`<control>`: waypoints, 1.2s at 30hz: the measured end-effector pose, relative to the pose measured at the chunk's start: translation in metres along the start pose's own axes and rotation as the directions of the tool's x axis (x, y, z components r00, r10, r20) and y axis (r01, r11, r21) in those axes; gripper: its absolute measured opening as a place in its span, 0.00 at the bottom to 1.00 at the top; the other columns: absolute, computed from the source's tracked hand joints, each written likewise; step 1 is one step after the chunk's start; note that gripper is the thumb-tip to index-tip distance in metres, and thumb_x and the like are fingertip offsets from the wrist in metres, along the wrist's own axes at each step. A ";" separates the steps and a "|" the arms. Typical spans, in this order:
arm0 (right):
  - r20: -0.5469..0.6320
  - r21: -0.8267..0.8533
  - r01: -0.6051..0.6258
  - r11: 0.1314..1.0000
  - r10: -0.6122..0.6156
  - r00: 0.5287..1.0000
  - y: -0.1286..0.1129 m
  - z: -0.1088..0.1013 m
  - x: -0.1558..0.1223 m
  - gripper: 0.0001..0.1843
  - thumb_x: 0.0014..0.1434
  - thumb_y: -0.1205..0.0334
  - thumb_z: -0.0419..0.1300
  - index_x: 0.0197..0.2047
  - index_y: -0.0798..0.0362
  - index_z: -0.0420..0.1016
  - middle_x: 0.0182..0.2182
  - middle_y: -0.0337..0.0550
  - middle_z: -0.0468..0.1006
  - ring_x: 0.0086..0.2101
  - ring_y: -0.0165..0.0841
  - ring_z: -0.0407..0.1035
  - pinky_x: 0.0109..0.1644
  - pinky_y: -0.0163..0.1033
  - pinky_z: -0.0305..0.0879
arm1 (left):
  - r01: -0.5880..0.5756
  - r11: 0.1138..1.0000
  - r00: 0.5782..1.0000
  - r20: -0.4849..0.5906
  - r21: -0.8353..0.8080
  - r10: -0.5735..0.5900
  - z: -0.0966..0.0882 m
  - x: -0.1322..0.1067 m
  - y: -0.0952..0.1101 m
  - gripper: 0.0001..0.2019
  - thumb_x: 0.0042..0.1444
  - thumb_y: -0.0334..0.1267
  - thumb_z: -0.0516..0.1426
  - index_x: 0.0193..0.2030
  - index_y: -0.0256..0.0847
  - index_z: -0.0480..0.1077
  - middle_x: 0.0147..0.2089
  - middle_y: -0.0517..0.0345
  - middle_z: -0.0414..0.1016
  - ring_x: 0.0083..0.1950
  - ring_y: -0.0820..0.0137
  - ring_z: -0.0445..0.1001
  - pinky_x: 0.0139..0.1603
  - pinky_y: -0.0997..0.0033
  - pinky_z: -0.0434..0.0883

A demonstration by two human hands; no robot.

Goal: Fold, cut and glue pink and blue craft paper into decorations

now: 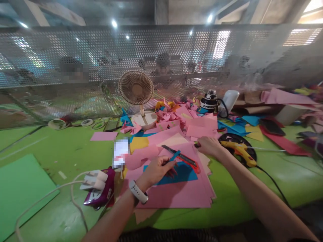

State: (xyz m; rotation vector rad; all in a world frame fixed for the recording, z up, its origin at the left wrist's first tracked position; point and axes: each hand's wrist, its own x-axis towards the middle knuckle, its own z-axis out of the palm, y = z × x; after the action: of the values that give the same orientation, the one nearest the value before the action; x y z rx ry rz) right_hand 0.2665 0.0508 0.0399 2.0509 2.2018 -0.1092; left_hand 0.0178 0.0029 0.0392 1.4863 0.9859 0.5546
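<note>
A thin strip of blue paper is pinched between the fingers of my left hand, which wears a white watch at the wrist. Under that hand lies a blue paper sheet on a stack of pink paper. A utility knife, black and red, rests on the stack just beyond the strip. At the stack's far right edge, my right hand reaches down with its fingers curled. Something small and dark shows at its fingertips, too little to name.
A yellow glue gun lies on a round black dish by my right forearm. Farther back are a fan, a heap of pink scraps and a bottle. Left are a phone and a plug with a cable.
</note>
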 end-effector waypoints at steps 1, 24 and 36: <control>0.001 -0.006 -0.001 1.000 0.001 1.000 0.001 0.000 0.000 0.13 0.49 0.67 0.55 0.38 0.57 0.76 0.39 0.54 0.77 0.39 0.41 0.72 0.34 0.36 0.59 | 0.006 0.999 1.000 -0.009 -0.033 -0.006 -0.002 -0.001 0.003 0.18 0.53 0.53 0.54 0.32 0.37 0.69 0.27 0.56 0.75 0.27 0.71 0.72 0.29 0.74 0.66; -0.645 -0.033 -0.145 0.989 0.090 0.759 0.011 -0.009 -0.012 0.14 0.62 0.66 0.46 0.47 0.56 0.68 0.41 0.51 0.73 0.36 0.39 0.70 0.34 0.39 0.60 | 0.042 0.847 0.973 -0.171 -0.530 -0.155 -0.023 -0.010 -0.022 0.16 0.53 0.48 0.58 0.39 0.37 0.74 0.34 0.53 0.76 0.33 0.72 0.73 0.30 0.77 0.68; -0.631 0.383 0.294 0.876 0.016 0.775 -0.038 0.021 -0.023 0.12 0.61 0.59 0.50 0.46 0.52 0.68 0.36 0.45 0.79 0.32 0.36 0.74 0.33 0.37 0.65 | -0.180 0.757 0.976 -0.208 -0.628 0.060 -0.015 -0.018 -0.019 0.09 0.57 0.40 0.56 0.40 0.41 0.75 0.50 0.52 0.72 0.54 0.63 0.67 0.53 0.63 0.65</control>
State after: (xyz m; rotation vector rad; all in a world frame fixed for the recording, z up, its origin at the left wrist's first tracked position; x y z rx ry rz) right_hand 0.2314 0.0223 0.0215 2.4181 2.9840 0.0438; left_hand -0.0090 -0.0048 0.0277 0.8829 0.7184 1.0219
